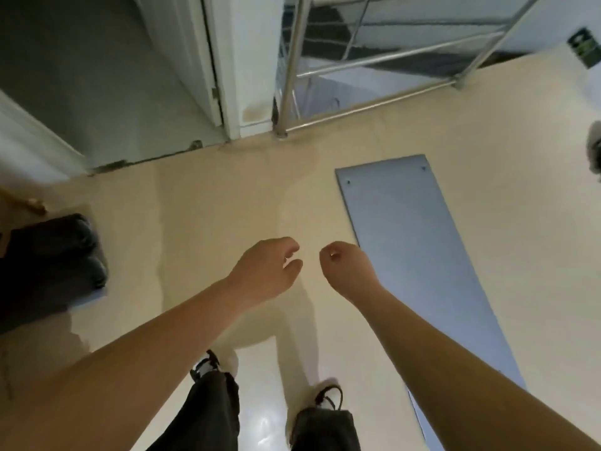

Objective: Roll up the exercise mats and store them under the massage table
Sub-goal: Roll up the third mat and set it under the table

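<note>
One mat [422, 255] flat on floor, unrolled. Left hand [266, 268] and right hand [341, 265] hover just left of it, loosely curled, empty. Rolling not begun; next, likely crouch, grip its near end.

Grey-blue mat [419, 252], cream floor [208, 203], black trousers [208, 415]

View: worn on the head, looking steeply down at the floor [208, 203]
Facing: railing [374, 105] at 12 o'clock
Nearness: standing, shoes [328, 393] at 6 o'clock
</note>
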Motion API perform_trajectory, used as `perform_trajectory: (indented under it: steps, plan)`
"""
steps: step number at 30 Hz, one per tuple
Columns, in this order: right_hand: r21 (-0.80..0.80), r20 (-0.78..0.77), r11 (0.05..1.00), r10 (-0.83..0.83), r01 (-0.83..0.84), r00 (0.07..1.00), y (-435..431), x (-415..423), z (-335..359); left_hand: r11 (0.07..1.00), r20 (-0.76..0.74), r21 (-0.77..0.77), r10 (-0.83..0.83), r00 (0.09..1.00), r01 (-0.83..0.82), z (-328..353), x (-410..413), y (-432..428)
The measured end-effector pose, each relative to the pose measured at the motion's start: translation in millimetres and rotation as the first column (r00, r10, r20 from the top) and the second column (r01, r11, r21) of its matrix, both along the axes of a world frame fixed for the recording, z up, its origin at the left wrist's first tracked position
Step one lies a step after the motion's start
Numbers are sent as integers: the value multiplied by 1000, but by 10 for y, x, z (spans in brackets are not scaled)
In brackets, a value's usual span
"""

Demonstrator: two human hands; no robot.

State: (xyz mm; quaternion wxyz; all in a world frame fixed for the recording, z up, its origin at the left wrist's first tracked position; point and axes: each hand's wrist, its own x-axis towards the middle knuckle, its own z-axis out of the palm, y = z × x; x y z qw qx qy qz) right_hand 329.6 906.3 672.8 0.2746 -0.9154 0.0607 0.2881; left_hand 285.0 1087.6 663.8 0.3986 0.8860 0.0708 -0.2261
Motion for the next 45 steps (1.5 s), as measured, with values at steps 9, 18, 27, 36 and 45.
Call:
perform_trajectory:
  steps: [9,18,27,36,45]
  plan:
    - [15,33,917,-398,398,917,-3373,-1856,498,896,-92,-52,-445,891,442,490,-1006,-3333]
    - [-2,18,791,-612,612,791,-5830,-2972,717,752,-124,-88,-660,741,654,548,-1869,-5807]
    - [-77,-13,748,-662,659,749,-7535,-2866,354,658,-178,-70,-747,640,749,149,-1561,-7585]
    - [-100,-91,771,-637,629,765,-8929,-2695,153,680,-220,-86,-725,652,728,-256,-1456,-9014]
    - [-11,-135,920,-389,391,911,-10473,-2716,-597,851,-295,16,-498,816,525,-908,-2106,-10249]
